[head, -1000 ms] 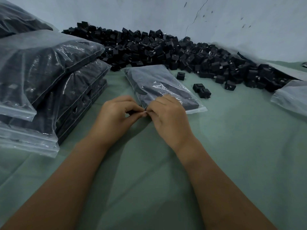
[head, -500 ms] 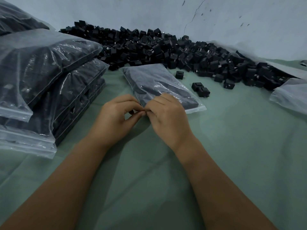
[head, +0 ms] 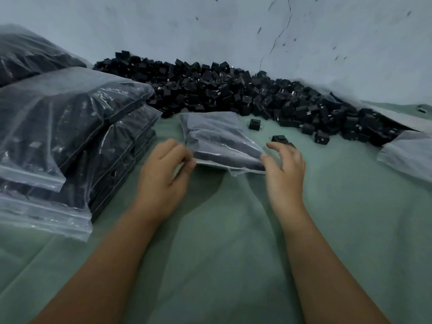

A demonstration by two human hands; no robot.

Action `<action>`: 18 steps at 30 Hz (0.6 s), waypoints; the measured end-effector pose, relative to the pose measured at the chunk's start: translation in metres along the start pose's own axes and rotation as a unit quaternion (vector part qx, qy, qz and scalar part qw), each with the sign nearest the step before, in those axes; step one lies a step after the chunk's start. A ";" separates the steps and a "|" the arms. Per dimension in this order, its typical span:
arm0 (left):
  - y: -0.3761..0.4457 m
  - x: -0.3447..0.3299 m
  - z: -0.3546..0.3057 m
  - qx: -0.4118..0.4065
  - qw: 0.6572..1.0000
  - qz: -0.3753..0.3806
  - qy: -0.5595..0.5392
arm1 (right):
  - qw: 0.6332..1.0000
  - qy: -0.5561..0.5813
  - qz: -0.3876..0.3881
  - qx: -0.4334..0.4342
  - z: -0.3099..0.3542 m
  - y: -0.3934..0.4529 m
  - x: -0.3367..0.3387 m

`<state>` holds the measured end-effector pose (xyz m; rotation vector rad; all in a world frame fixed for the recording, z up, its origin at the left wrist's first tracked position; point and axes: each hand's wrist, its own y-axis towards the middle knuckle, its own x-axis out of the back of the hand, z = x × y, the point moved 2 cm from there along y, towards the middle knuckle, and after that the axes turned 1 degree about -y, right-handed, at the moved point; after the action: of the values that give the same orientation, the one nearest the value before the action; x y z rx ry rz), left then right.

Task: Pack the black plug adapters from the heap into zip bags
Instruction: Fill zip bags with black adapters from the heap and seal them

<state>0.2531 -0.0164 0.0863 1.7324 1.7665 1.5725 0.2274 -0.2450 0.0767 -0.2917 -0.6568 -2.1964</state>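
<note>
Centrally, a filled zip bag (head: 219,141) lies flat on the green-covered worktop (head: 233,242), its clear film frosted and grey over a dark block of black plug adapters, the sealed strip edge facing 6 o'clock. The left hand (head: 163,174) sits at the bag's 8 o'clock corner, fingers curled with the tips pinching the film there; motion blur softens the exact contact. The right hand (head: 285,169) is at the 4 o'clock corner, fingers spread and loosely bent, thumb tip touching the bag's edge, its grip holding nothing.

Behind, from 11 to 2 o'clock, the heap of loose adapters (head: 233,94) runs along the pale wall (head: 210,31). Three stray adapters lie between heap and bag, one (head: 254,124) at 1 o'clock, one (head: 279,139) just beyond the right fingertips. At 9 o'clock a stack of packed bags (head: 70,141) stands close to the left hand. More bags (head: 409,153) lie at 3 o'clock. Bare cloth spreads from 5 to 7 o'clock around the forearms.
</note>
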 end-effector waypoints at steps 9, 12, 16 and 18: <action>-0.002 0.052 -0.002 0.070 0.941 -0.322 -0.082 | 0.945 -0.035 0.319 0.067 0.029 -0.037 -0.043; 0.001 0.053 0.003 0.107 0.963 -0.212 0.127 | 0.923 -0.114 0.338 0.142 0.039 -0.048 -0.055; 0.004 0.023 -0.001 0.111 0.983 0.031 0.143 | 0.918 -0.084 0.349 0.169 0.039 -0.058 -0.055; 0.002 0.012 0.001 0.106 0.976 0.102 0.161 | 0.920 0.010 0.378 0.098 0.039 -0.053 -0.045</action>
<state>0.2513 -0.0066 0.0932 1.8951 2.0246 1.9052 0.2156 -0.1665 0.0718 -0.3472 -0.6141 -1.3806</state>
